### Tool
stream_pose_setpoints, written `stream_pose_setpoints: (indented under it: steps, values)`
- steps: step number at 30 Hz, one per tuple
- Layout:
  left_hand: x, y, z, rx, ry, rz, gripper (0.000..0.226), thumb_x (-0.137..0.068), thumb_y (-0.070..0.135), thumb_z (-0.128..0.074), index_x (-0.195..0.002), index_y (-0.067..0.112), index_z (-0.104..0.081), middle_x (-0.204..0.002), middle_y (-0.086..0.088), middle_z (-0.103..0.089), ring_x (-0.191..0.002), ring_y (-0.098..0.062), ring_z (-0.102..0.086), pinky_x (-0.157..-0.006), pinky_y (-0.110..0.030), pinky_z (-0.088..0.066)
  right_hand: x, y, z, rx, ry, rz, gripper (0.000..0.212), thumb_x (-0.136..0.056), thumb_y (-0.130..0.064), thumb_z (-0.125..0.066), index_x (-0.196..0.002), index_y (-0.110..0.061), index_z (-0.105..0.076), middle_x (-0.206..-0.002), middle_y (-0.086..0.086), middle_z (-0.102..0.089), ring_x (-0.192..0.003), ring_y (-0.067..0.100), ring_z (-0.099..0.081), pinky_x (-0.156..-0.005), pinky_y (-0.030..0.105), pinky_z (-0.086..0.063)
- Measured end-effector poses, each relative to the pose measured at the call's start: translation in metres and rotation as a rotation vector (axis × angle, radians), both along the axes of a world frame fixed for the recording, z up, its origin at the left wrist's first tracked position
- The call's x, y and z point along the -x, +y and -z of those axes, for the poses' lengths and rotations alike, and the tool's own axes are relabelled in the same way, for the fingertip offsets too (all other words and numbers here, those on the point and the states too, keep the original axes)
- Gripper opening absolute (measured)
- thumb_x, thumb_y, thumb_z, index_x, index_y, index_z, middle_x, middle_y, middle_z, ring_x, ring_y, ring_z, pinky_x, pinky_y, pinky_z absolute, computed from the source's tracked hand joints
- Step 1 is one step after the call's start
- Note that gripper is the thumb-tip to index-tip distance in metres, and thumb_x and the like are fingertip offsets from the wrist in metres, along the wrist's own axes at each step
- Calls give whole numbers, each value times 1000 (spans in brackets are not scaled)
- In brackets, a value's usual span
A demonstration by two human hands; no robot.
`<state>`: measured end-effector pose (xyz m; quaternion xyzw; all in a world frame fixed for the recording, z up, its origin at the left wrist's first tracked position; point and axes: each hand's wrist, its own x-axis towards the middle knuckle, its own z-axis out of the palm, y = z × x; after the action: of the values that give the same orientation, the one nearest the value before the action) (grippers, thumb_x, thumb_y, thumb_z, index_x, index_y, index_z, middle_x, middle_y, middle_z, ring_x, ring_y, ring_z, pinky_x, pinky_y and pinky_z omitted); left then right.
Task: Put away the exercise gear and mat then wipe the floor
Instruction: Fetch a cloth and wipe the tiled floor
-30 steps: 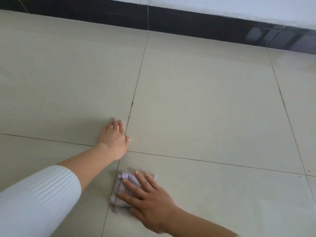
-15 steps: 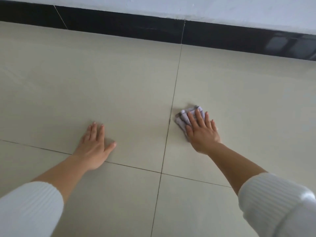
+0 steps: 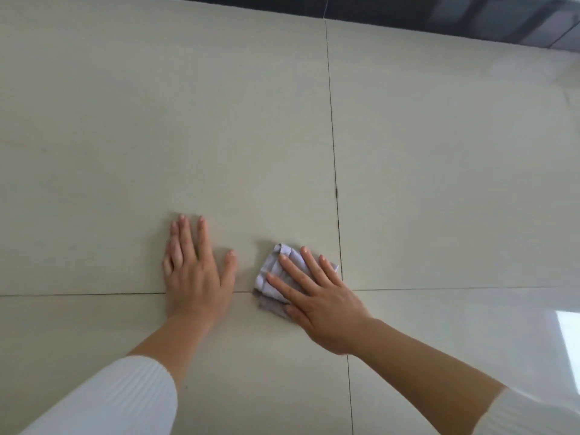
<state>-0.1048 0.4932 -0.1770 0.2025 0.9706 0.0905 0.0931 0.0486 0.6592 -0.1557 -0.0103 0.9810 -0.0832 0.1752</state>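
A small folded grey-lilac cloth (image 3: 272,271) lies on the beige tiled floor (image 3: 439,183), close to where two grout lines cross. My right hand (image 3: 317,296) presses flat on top of it, fingers spread, covering its right half. Just left of the cloth, my left hand (image 3: 196,271) rests palm down on the bare tile and holds nothing. Both forearms come in from the bottom edge in white ribbed sleeves. No exercise gear or mat is in view.
A black skirting strip (image 3: 439,17) runs along the top edge where the floor meets the wall. A bright window reflection (image 3: 569,346) shines on the tile at the right.
My right hand has slid the cloth back toward me and to the left, from beyond the grout line to beside my left hand. The view has tilted further down.
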Motion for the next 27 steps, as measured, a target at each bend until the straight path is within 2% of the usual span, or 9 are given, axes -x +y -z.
stream_pose_setpoints:
  steps: [4,7,10,12,15,18,22,24,27]
  values:
    - [1,0,-1,-22,-36,-3,74,-86,50,-28,-146,8,-28,-154,-20,-22,-141,-34,-20,-109,-47,-22,-5,-23,-11,-63,-33,-37,55,-99,-39,-32,-152,-30,-20,-159,5,-19,-144,32,-18,-115,49,-24]
    - [2,1,-1,-24,-51,-9,74,-85,50,-27,-146,8,-27,-154,-21,-22,-141,-35,-20,-108,-48,-23,-2,0,-20,-171,-102,-152,75,-94,-29,-49,-153,-23,-2,-161,6,-1,-147,33,5,-119,49,-6]
    - [2,-1,-1,-21,-60,-11,74,-86,50,-25,-147,9,-25,-155,-19,-18,-143,-33,-16,-110,-46,-20,6,21,-24,-232,-158,-106,72,-94,-40,-51,-153,-21,-15,-160,5,-11,-147,31,-4,-117,47,-6]
    - [1,0,0,-19,-50,-16,73,-86,50,-27,-147,9,-26,-155,-18,-19,-142,-32,-16,-109,-46,-20,14,22,-19,-194,-213,-13,75,-95,-46,-46,-154,-19,-7,-161,6,0,-148,29,2,-115,46,-5]
    - [3,2,1,-26,-31,-35,73,-85,50,-28,-147,10,-28,-155,-17,-21,-141,-31,-18,-106,-47,-24,44,35,-13,-85,-174,288,66,-97,-50,-7,-145,-21,27,-150,1,39,-140,22,32,-119,39,9]
    - [2,1,1,-52,-3,-35,73,-85,50,-30,-147,11,-29,-154,-17,-23,-141,-31,-19,-104,-44,-23,88,74,-5,-5,-101,640,64,-99,-49,-7,-147,-20,23,-154,3,32,-142,22,27,-117,37,12]
    - [2,0,6,-65,42,-29,71,-87,50,-32,-146,10,-31,-154,-18,-24,-142,-30,-20,-106,-40,-20,152,118,14,-18,41,872,67,-100,-51,-17,-153,-18,9,-160,7,17,-146,26,18,-118,41,10]
    - [3,0,7,-54,57,-29,71,-87,50,-33,-146,10,-30,-154,-17,-23,-142,-30,-19,-107,-40,-20,183,124,18,-3,70,890,65,-100,-50,-19,-153,-22,6,-160,7,15,-146,28,17,-116,42,11]
    - [1,-3,8,-50,62,-5,70,-88,49,-34,-147,11,-29,-155,-16,-22,-143,-29,-19,-107,-40,-21,205,104,20,-7,73,652,61,-99,-51,-17,-152,-34,7,-160,4,16,-146,27,18,-117,42,12]
